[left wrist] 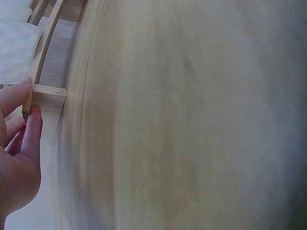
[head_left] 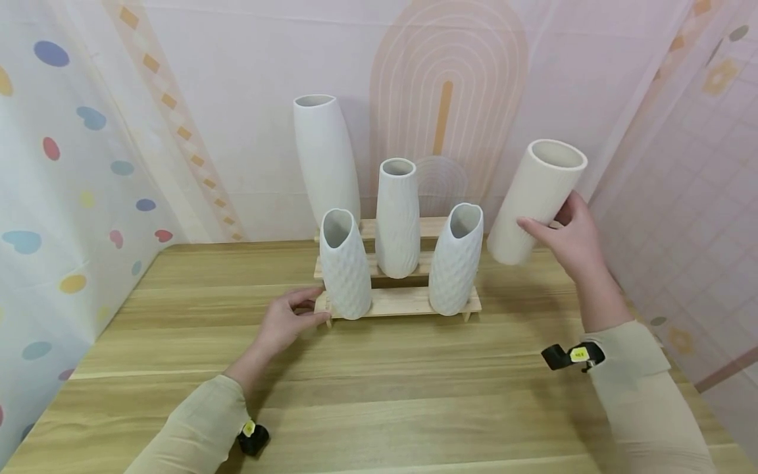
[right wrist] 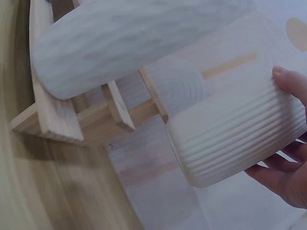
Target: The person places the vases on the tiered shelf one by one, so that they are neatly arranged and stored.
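My right hand [head_left: 571, 237] grips a white ribbed cylindrical vase [head_left: 535, 197], tilted and held in the air to the right of a tiered wooden stand [head_left: 399, 301]. In the right wrist view, fine ridges run along the ribbed vase [right wrist: 235, 129], and its base is near the ends of the upper shelves. My left hand [head_left: 287, 319] pinches the left end of the front shelf between thumb and fingers. Two textured white vases, left [head_left: 348, 283] and right [head_left: 454, 276], stand on that shelf. A slimmer vase [head_left: 398, 224] occupies the middle shelf, and a tall vase [head_left: 326, 158] the back left.
Wood-grain table [head_left: 403, 395] extends in front of the stand and to both sides. A patterned curtain [head_left: 237, 118] hangs close behind the stand, with more fabric at left and right. A black strap [head_left: 574, 355] sits at the right wrist.
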Action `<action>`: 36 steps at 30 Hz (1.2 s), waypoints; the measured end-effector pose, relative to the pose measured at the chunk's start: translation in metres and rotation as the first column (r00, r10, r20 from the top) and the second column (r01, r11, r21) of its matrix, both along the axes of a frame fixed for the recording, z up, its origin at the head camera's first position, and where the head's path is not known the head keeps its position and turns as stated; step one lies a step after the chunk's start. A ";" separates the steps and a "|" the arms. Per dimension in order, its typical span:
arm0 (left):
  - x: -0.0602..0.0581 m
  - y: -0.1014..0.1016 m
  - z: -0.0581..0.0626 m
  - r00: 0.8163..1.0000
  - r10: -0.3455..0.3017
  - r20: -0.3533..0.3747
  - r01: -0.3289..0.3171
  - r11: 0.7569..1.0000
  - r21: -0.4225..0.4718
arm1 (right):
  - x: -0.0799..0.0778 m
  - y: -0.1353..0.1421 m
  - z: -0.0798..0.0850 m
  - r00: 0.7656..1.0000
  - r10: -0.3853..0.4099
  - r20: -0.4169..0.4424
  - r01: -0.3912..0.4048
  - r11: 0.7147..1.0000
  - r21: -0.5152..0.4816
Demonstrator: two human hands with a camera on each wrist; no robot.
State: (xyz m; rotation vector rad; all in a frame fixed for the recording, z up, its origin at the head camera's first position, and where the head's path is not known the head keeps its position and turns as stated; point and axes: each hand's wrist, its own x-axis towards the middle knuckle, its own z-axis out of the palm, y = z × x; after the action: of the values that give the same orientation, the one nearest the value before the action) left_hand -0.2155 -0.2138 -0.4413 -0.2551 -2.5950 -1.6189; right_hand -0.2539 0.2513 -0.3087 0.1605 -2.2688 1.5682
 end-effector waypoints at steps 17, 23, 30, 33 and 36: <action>-0.002 0.002 0.002 1.000 0.002 -0.010 -0.003 0.999 -0.032 | -0.039 -0.042 0.023 0.991 0.133 0.018 -0.134 0.990 0.032; -0.003 0.002 0.000 1.000 -0.002 -0.005 0.002 0.999 -0.038 | -0.049 -0.054 0.019 0.987 0.159 0.014 -0.159 0.986 0.054; -0.004 0.001 -0.001 1.000 -0.004 -0.012 0.004 0.999 -0.036 | -0.058 -0.062 0.022 0.985 0.166 0.045 -0.168 0.983 0.067; -0.005 0.001 -0.002 1.000 -0.003 -0.014 0.002 0.999 -0.037 | -0.062 -0.065 0.023 0.983 0.176 0.056 -0.179 0.982 0.066; -0.005 0.001 -0.002 1.000 -0.003 -0.020 0.002 0.999 -0.045 | -0.065 -0.069 0.025 0.980 0.188 0.066 -0.192 0.980 0.060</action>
State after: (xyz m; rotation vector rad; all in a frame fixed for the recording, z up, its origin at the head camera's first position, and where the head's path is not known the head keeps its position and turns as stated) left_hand -0.2204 -0.2123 -0.4433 -0.2760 -2.6197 -1.5517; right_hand -0.3185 0.1825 -0.2838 0.3631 -2.4149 1.6109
